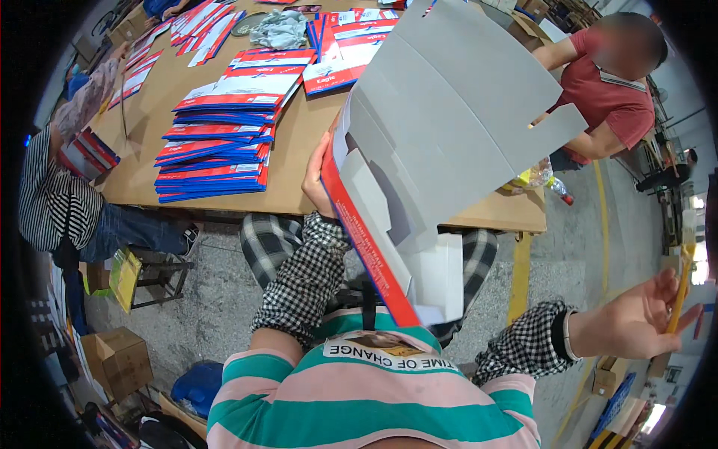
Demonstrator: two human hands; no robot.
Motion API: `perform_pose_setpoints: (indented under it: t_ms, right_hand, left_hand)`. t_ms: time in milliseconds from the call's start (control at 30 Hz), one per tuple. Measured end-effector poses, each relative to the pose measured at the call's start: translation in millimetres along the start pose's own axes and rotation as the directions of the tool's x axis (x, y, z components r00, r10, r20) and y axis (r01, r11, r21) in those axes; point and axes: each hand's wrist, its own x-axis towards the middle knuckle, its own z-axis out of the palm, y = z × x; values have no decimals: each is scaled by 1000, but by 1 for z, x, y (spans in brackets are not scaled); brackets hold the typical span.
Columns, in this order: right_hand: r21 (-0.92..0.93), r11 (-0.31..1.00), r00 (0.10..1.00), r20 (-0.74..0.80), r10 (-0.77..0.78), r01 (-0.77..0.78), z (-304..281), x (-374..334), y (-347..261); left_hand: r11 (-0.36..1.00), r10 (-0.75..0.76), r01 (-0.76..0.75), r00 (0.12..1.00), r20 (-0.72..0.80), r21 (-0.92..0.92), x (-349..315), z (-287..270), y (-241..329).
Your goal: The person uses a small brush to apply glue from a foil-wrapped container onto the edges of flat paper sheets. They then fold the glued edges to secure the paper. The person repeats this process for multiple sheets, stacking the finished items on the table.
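Note:
My left hand (317, 178) grips the red printed side of a partly folded cardboard box (456, 112) above my lap. The box's grey inner face is turned up, with a wide slotted flap standing open toward the far side. A white end panel (440, 278) is bent up near my body. Out at the far right, my right hand (628, 320) is closed around the yellow handle of a brush (683, 284), held upright and apart from the box. My left fingers are partly hidden behind the box.
Stacks of flat red, white and blue cartons (217, 153) lie on the brown table (299, 135), with a crumpled grey cloth (280, 30) behind. One person (609, 97) stands at the far right; another in striped clothing (56, 198) sits left. A plastic bottle (558, 188) is near the table's right edge.

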Motion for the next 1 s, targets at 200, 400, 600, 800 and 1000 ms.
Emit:
perform_pose_setpoints:
  t_ms: [200, 400, 600, 800, 1000]
  right_hand:
    - [257, 682, 727, 163, 667, -684, 75, -63, 37]
    - [98, 373, 378, 425, 822, -923, 82, -124, 77]
    - [29, 338, 287, 598, 748, -941, 58, -115, 82]
    - [-117, 451, 279, 642, 714, -885, 74, -111, 72]
    - [-327, 659, 295, 699, 651, -677, 89, -120, 71]
  left_hand:
    - [952, -122, 145, 988, 99, -269, -18, 7, -16]
    - [997, -80, 81, 995, 58, -9, -52, 22, 25]
    - [935, -188, 229, 968, 166, -272, -54, -5, 5]
    - [992, 104, -110, 991, -90, -64, -69, 1, -10]
    - [731, -506, 442, 862, 22, -521, -53, 37, 86]
